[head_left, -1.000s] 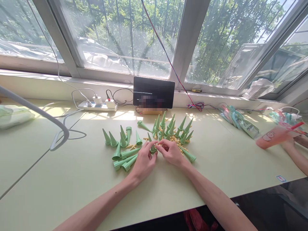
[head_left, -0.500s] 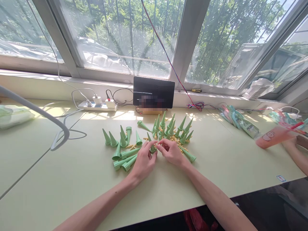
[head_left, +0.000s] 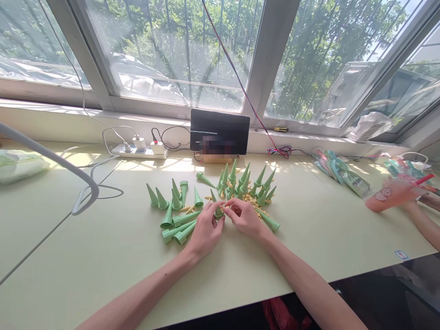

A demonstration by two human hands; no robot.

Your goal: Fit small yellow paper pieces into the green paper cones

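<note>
My left hand (head_left: 206,227) is closed around a green plastic cone (head_left: 218,212) held between both hands near the table's middle. My right hand (head_left: 244,217) is pinched on a small yellow piece (head_left: 226,206) right at the cone. Several green cones stand upright in a cluster (head_left: 245,183) just beyond my hands, with small yellow pieces (head_left: 252,201) scattered among them. More green cones (head_left: 177,227) lie on their sides to the left of my left hand, and a few others stand at the left (head_left: 161,199).
A dark tablet (head_left: 220,132) stands at the back under the window. A power strip (head_left: 139,150) with cables lies back left, and a white curved lamp arm (head_left: 62,167) at left. Packets (head_left: 340,174) lie at right. Another person's hand holds a pink cup (head_left: 392,195) far right.
My hands stay almost still at the cone, with only small finger shifts. The other person's pink cup at the far right has moved slightly.
</note>
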